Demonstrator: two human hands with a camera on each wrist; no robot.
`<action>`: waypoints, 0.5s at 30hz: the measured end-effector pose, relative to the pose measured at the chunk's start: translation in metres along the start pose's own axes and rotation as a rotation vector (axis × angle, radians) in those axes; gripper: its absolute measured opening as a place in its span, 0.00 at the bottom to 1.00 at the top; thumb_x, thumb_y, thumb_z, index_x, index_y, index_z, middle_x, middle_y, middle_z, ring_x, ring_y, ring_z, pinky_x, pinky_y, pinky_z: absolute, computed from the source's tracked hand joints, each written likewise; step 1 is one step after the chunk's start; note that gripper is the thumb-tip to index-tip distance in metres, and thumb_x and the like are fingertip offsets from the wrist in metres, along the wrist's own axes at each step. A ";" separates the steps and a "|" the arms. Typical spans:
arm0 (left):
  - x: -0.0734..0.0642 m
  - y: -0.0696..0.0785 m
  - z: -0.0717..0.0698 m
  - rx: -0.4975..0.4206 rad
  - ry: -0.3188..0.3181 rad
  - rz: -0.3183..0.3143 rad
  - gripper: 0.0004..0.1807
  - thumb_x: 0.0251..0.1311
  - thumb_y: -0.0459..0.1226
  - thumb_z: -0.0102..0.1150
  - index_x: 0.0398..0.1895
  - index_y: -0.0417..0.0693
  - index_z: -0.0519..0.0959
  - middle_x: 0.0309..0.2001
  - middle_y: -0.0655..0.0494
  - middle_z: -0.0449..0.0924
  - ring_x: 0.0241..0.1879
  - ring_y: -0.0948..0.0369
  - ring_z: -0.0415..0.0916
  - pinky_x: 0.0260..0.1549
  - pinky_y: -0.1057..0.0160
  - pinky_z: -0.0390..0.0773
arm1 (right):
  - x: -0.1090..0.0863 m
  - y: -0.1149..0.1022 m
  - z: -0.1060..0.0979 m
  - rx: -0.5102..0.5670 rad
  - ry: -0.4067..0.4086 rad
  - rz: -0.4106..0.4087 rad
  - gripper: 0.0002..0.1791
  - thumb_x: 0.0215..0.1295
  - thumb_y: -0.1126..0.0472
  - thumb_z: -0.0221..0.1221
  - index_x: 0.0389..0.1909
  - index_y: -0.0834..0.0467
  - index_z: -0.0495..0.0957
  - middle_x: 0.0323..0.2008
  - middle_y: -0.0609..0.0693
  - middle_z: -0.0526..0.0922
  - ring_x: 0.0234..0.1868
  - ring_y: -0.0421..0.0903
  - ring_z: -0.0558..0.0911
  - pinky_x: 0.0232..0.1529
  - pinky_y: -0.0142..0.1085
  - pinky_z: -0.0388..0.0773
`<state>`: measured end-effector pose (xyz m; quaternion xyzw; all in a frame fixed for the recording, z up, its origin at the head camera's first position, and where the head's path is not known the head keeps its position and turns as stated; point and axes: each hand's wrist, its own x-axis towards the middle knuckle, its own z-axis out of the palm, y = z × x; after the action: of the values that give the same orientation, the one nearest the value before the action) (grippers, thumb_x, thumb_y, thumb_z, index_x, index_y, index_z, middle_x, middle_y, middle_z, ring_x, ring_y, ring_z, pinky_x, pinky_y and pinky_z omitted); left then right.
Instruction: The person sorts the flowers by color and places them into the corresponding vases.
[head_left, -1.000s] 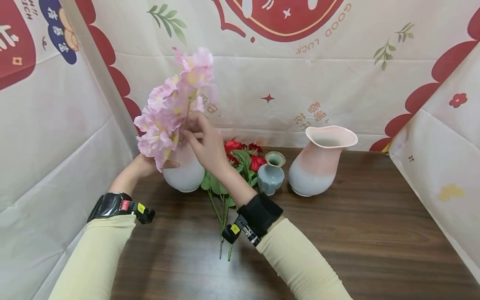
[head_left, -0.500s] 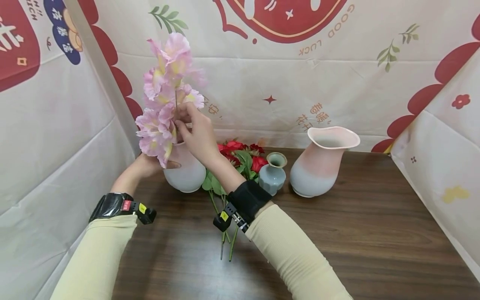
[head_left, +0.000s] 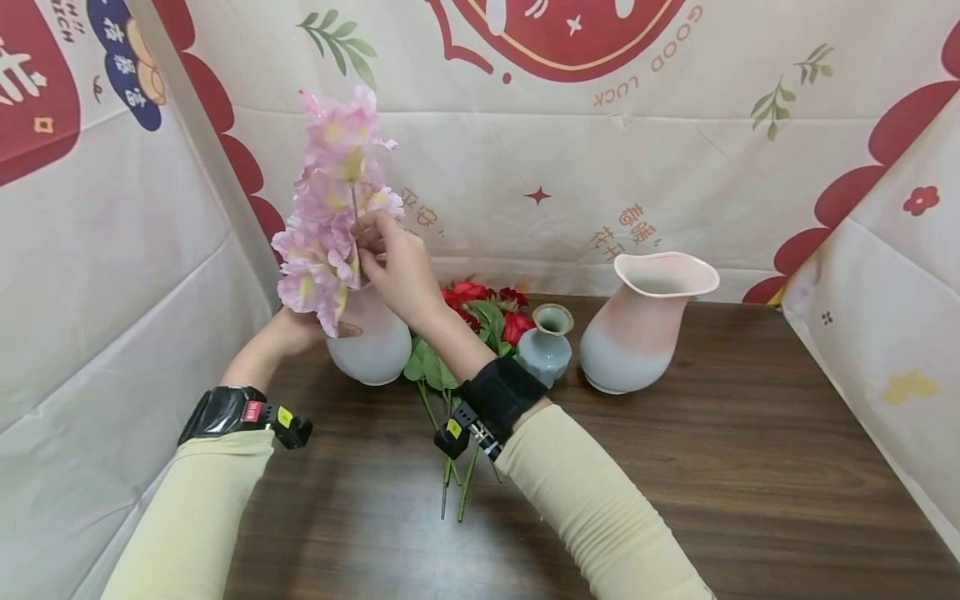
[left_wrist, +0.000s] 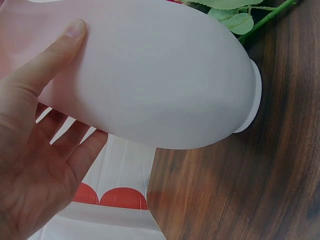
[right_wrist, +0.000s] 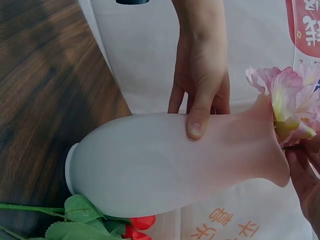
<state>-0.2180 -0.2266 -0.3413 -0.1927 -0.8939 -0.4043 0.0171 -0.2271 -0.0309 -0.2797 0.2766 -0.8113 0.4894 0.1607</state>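
Note:
My left hand (head_left: 296, 332) grips a pink-and-white vase (head_left: 375, 348) at the left of the table. In the left wrist view the thumb (left_wrist: 60, 55) lies on its near side, with the other fingers passing behind. My right hand (head_left: 401, 271) pinches the thin stem of a pink artificial flower (head_left: 324, 212) above the vase. The blooms stand nearly upright and hide most of the vase's mouth in the head view. From the right wrist view, petals and right fingertips (right_wrist: 297, 167) are right at the flared rim; the stem's lower end is hidden.
Red artificial roses (head_left: 517, 325) with green stems lie on the brown table (head_left: 712, 467) just right of the held vase. A small blue-green vase (head_left: 543, 354) and a second pink-and-white vase (head_left: 637, 333) stand further right. Printed white cloth (head_left: 480, 175) walls the back and sides.
My right hand has shifted left with the pink flower, then slightly down. The blooms went from leaning right to nearly upright. My left hand stays on the vase.

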 end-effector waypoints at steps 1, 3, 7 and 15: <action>-0.001 -0.001 0.000 0.009 0.006 -0.014 0.45 0.52 0.34 0.73 0.72 0.35 0.59 0.70 0.41 0.63 0.68 0.49 0.61 0.69 0.47 0.59 | 0.000 0.000 0.001 -0.010 -0.009 0.002 0.12 0.69 0.69 0.56 0.51 0.58 0.74 0.41 0.52 0.86 0.44 0.43 0.86 0.45 0.24 0.81; -0.003 -0.003 -0.001 0.012 0.007 -0.037 0.45 0.52 0.34 0.72 0.71 0.34 0.59 0.70 0.39 0.63 0.68 0.47 0.60 0.70 0.45 0.58 | 0.001 -0.001 0.002 -0.036 -0.021 0.004 0.12 0.68 0.69 0.57 0.51 0.57 0.74 0.40 0.51 0.87 0.44 0.42 0.86 0.44 0.24 0.81; -0.007 -0.005 -0.003 0.023 0.001 -0.086 0.43 0.53 0.35 0.71 0.70 0.33 0.60 0.69 0.37 0.63 0.68 0.45 0.61 0.71 0.43 0.57 | 0.002 -0.005 0.002 -0.131 -0.060 0.025 0.13 0.68 0.66 0.57 0.53 0.55 0.75 0.43 0.50 0.88 0.45 0.41 0.86 0.43 0.25 0.81; -0.005 -0.007 -0.006 0.046 -0.020 -0.047 0.41 0.54 0.36 0.71 0.69 0.34 0.62 0.68 0.39 0.66 0.67 0.46 0.62 0.71 0.42 0.58 | -0.009 -0.008 -0.013 -0.491 -0.003 -0.036 0.14 0.70 0.56 0.53 0.49 0.54 0.83 0.37 0.51 0.85 0.34 0.46 0.81 0.36 0.38 0.78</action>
<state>-0.2166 -0.2371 -0.3432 -0.1754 -0.9074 -0.3818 0.0031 -0.2155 -0.0198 -0.2732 0.2444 -0.9011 0.2740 0.2307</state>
